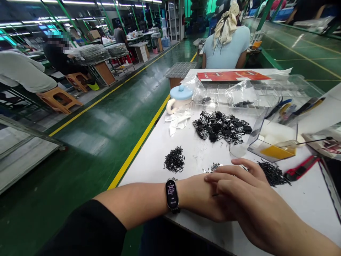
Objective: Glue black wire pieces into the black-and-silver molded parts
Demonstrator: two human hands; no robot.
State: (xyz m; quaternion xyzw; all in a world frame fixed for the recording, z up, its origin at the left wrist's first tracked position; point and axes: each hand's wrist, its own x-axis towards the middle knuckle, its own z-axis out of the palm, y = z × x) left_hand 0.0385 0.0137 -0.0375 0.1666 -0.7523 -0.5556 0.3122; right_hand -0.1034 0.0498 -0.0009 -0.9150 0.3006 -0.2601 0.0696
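My left hand (204, 197) reaches in from the left above the table's near edge, a smartwatch (172, 195) on its wrist. Over its far end lies my right hand (253, 193), so the left fingers are hidden. The right fingers are apart and loosely bent, their tips at the back of the left hand. A thin dark sliver (215, 195) shows between the hands; what it is I cannot make out. Just beyond them are small silvery metal pieces (212, 168), partly covered. Small black hook-shaped pieces form one pile (174, 160) at left and another pile (273, 173) at right.
A larger heap of black-and-metal parts (221, 126) lies farther back. Around it are a lidded mug (181, 97), a white tissue (179, 121), clear bags (242, 94), a clear tool box (277, 138) and a red cutter (302, 169). A co-worker (226, 42) sits beyond the table.
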